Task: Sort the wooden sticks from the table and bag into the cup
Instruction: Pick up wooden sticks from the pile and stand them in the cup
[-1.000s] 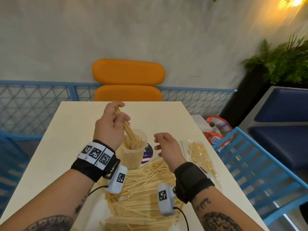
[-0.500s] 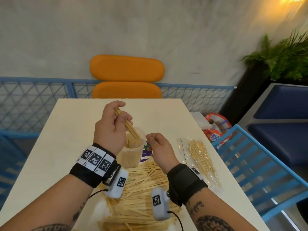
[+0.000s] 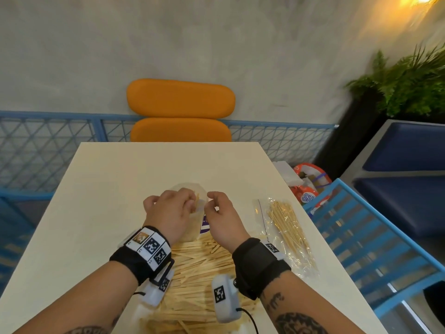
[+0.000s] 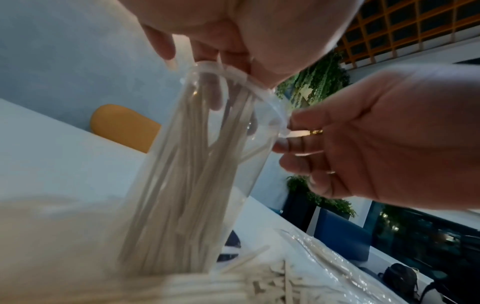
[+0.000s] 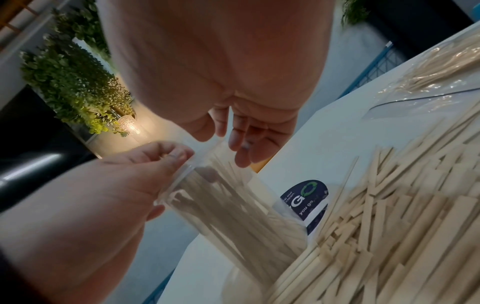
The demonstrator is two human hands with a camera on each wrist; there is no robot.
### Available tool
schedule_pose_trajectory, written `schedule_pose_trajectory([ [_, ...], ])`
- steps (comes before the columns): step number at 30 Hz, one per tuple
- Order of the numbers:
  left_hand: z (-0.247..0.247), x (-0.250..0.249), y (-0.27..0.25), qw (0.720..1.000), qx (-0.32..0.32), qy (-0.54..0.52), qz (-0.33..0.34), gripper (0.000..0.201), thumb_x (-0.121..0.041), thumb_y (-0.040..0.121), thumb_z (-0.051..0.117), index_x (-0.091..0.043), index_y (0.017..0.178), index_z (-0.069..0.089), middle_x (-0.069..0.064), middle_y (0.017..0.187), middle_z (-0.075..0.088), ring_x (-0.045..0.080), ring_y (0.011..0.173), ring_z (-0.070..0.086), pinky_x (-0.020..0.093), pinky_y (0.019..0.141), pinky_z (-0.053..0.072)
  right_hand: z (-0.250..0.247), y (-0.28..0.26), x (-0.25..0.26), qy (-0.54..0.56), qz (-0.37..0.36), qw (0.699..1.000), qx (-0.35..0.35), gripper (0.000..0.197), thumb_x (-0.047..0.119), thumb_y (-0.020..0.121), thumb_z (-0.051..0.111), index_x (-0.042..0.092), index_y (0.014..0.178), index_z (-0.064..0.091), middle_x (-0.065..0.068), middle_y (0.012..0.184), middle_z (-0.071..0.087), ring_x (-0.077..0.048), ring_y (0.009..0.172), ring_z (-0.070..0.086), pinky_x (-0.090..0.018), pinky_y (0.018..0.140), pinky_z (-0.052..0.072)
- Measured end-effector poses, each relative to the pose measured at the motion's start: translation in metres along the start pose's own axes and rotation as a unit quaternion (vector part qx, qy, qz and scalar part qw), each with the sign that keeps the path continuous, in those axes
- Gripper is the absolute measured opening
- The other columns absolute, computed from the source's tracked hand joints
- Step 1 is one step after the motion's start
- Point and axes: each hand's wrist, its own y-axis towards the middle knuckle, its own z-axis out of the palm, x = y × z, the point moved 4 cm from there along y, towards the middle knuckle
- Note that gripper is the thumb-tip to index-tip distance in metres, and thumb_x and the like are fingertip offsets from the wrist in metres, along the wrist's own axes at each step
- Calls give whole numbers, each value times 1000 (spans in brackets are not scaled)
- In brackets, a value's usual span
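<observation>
A clear plastic cup [image 3: 190, 188] stands mid-table with wooden sticks inside, mostly hidden behind both hands. My left hand [image 3: 185, 203] is curled over the cup's mouth, fingers reaching in among the tops of the sticks [image 4: 187, 164]. From the right side, my right hand [image 3: 212, 204] pinches the cup's rim [image 4: 283, 125] between thumb and finger. In the right wrist view the cup [image 5: 233, 216] shows a dark label. A loose pile of flat wooden sticks [image 3: 199, 268] lies near me, under both wrists. To the right lies a clear bag [image 3: 286, 230] of thin sticks.
The cream table [image 3: 120, 189] stretches bare to the left and far side. An orange chair [image 3: 180, 100] stands beyond it against a blue mesh railing. A blue slatted bench [image 3: 361, 237] and red-and-white bags [image 3: 308, 182] sit off the right edge.
My left hand has come down from above the cup, lowering its bundle of sticks into it. The right hand has moved left to the cup's rim.
</observation>
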Motion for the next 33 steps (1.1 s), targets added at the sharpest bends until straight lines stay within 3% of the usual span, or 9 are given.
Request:
schedule_pose_trajectory([
  [5, 14, 9, -4, 998, 60, 16, 33, 55, -51, 96, 12, -39, 109, 64, -34, 115, 55, -4, 135, 32, 38, 116, -6, 3, -3, -5, -46, -7, 999, 4, 40, 18, 104, 43, 20, 144, 39, -2, 129, 47, -11, 107, 54, -18, 90, 42],
  [10, 2, 12, -8, 997, 26, -23, 73, 52, -50, 97, 19, -40, 121, 64, -33, 126, 54, -8, 135, 31, 38, 117, -19, -13, -11, -18, -49, 10, 998, -36, 41, 12, 104, 41, 19, 144, 42, 1, 135, 45, -3, 105, 49, -4, 79, 39],
  [12, -6, 14, -10, 995, 4, -83, 57, 38, -40, 102, 32, -35, 123, 64, -30, 128, 51, -6, 135, 33, 41, 122, -12, -23, -13, -29, -84, 28, 995, -55, 39, 9, 103, 40, 18, 140, 47, -1, 137, 47, -5, 110, 46, -13, 92, 36],
  [14, -15, 21, -13, 988, -44, -145, 37, 27, -26, 104, 45, -30, 119, 67, -24, 127, 55, 3, 131, 45, 41, 123, 14, -33, -14, -45, -128, 49, 989, -53, 36, 8, 101, 42, 16, 134, 54, -3, 137, 50, -8, 110, 49, -18, 97, 34],
  [17, -25, 33, -26, 972, -110, -205, -36, 21, -14, 100, 52, -27, 106, 67, -12, 116, 61, 7, 108, 56, 26, 96, 41, -45, -13, -66, -214, 73, 974, -24, 34, 9, 100, 48, 17, 130, 61, -2, 136, 56, -16, 120, 55, -18, 97, 37],
  [20, -18, 48, -47, 960, -112, -215, -141, 19, -12, 98, 52, -26, 99, 65, -6, 108, 62, 7, 89, 58, 26, 80, 42, -44, -5, -85, -323, 95, 941, 35, 40, 10, 96, 52, 25, 132, 62, -3, 136, 54, -22, 119, 57, -25, 102, 44],
  [24, 15, 64, -75, 945, -29, -226, -235, 20, -17, 96, 54, -34, 90, 62, -5, 99, 66, 17, 84, 65, 32, 71, 47, -33, 12, -85, -444, 75, 886, 112, 48, 13, 92, 50, 34, 135, 57, -4, 134, 54, -29, 117, 57, -40, 101, 49],
  [29, 47, 46, -96, 949, 120, -172, -236, 15, -20, 96, 54, -31, 94, 64, -8, 93, 68, 10, 82, 64, 20, 63, 44, -8, 13, -79, -537, -8, 814, 220, 35, 17, 89, 59, 26, 123, 62, -5, 123, 53, -29, 112, 56, -42, 94, 50],
  [33, 55, 38, -99, 956, 149, -135, -213, 14, -23, 97, 54, -32, 102, 64, -9, 100, 67, 10, 90, 62, 21, 75, 43, -8, 11, -77, -552, -29, 810, 195, 27, 14, 91, 55, 22, 111, 70, -7, 111, 57, -30, 103, 60, -36, 86, 50],
])
